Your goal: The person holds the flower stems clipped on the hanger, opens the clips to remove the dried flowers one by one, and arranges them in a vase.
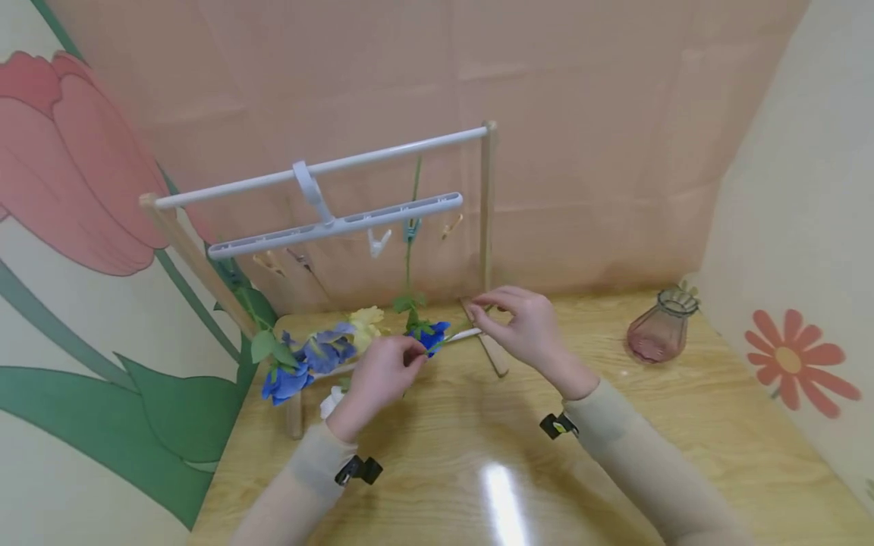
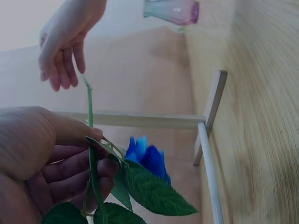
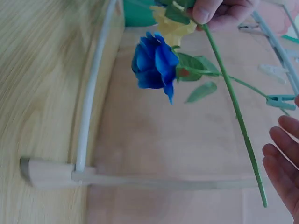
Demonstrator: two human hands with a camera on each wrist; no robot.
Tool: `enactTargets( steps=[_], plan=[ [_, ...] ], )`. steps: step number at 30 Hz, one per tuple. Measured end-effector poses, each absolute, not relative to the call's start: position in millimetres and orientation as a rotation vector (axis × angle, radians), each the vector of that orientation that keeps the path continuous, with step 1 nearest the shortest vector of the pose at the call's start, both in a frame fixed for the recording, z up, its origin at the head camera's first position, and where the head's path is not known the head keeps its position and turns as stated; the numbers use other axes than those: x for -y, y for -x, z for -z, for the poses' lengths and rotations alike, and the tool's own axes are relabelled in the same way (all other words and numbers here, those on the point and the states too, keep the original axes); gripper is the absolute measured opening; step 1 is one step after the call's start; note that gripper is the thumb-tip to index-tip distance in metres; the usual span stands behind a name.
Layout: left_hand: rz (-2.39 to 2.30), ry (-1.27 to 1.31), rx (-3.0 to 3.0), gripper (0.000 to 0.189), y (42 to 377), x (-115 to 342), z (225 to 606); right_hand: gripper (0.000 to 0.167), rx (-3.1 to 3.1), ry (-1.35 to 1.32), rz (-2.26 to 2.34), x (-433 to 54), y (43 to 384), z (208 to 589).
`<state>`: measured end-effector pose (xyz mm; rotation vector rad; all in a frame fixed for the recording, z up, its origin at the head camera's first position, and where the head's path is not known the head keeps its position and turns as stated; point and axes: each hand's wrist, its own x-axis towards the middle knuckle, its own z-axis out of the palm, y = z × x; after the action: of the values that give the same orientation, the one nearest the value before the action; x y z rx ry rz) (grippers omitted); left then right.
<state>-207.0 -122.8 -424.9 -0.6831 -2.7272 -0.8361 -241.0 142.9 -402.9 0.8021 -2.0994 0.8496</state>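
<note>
My left hand [image 1: 382, 371] pinches the green stem [image 3: 238, 116] of an artificial flower between thumb and fingers, near its dark leaves [image 2: 156, 191]. The bare end of the stem points toward my right hand [image 1: 529, 326], whose loosely bent fingers [image 3: 282, 149] are close to it but apart, holding nothing. Under the left wrist a white flower [image 1: 332, 402] shows; whether it belongs to the held stem I cannot tell. Behind the hands a blue rose [image 3: 154, 63] hangs head down, its stem in a teal clip [image 1: 412, 229] on the white hanger [image 1: 369, 220].
The hanger hooks over a white rod of a wooden-legged rack [image 1: 487, 205]. Other clips, among them a white clip [image 1: 378, 243], dangle from it. At left are another blue flower [image 1: 285, 383], a purple-blue flower [image 1: 328, 349] and a yellow flower [image 1: 366, 322]. A pinkish glass vase [image 1: 658, 330] stands right.
</note>
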Motion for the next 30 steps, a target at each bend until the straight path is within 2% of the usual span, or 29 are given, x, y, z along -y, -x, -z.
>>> enactTargets(
  steps=[17,30],
  plan=[
    [0.495,0.849,2.596,0.008,204.0,107.4,427.4,0.030,2.193,-0.937,-0.643,-187.3,224.1,417.7],
    [0.179,0.911,2.523,0.005,192.9,75.8,420.2,0.030,2.388,-1.092,-0.563,-197.1,209.6,428.5]
  ],
)
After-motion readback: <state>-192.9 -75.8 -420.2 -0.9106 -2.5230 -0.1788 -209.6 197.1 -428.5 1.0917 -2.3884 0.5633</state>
